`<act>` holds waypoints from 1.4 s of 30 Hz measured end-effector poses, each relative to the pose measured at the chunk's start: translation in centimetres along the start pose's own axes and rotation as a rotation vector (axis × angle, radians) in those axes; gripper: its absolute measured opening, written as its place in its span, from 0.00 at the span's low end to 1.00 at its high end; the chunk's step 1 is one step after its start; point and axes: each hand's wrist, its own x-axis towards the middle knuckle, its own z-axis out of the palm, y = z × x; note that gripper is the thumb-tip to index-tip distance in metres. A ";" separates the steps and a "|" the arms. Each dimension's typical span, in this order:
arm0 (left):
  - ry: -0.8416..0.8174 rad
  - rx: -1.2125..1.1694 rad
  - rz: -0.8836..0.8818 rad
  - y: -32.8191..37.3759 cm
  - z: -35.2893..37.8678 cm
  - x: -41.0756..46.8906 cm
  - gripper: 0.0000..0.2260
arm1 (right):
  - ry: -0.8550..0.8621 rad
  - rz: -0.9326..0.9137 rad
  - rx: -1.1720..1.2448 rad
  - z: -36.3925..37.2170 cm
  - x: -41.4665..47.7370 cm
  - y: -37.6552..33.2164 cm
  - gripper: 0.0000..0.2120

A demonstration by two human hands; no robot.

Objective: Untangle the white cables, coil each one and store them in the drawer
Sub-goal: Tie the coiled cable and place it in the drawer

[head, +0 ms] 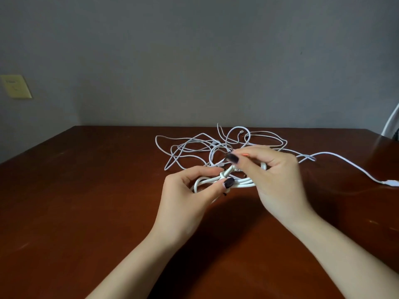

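A thick white cable coil (241, 182) hangs just above the brown table between my two hands. My left hand (190, 190) pinches its left side between thumb and fingers, near a knot-like wrap. My right hand (274, 173) grips the coil's right side, fingers curled round the strands. Behind the hands lies a loose tangle of thin white cables (194, 147) on the table. One thicker white cable (349, 164) trails off to the right and ends in a plug (391, 183) near the table's right edge. No drawer is in view.
The brown wooden table (86, 201) stands against a grey wall. A beige wall plate (16, 86) is on the wall at far left. Part of a white chair frame (390, 121) shows at the right edge.
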 end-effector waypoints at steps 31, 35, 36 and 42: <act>0.168 0.743 0.585 -1.6 -0.8 0.5 0.10 | 0.143 0.373 0.116 -0.5 0.8 1.2 0.18; 0.156 0.795 0.597 -1.7 -0.9 0.3 0.10 | 0.096 0.397 0.101 -0.4 0.5 1.0 0.17; 0.150 0.793 0.601 -1.7 -1.0 0.3 0.10 | 0.082 0.390 0.090 -0.4 0.4 0.9 0.16; 0.134 0.786 0.666 -1.7 -1.4 0.3 0.09 | 0.016 0.356 0.070 -0.5 0.5 0.2 0.15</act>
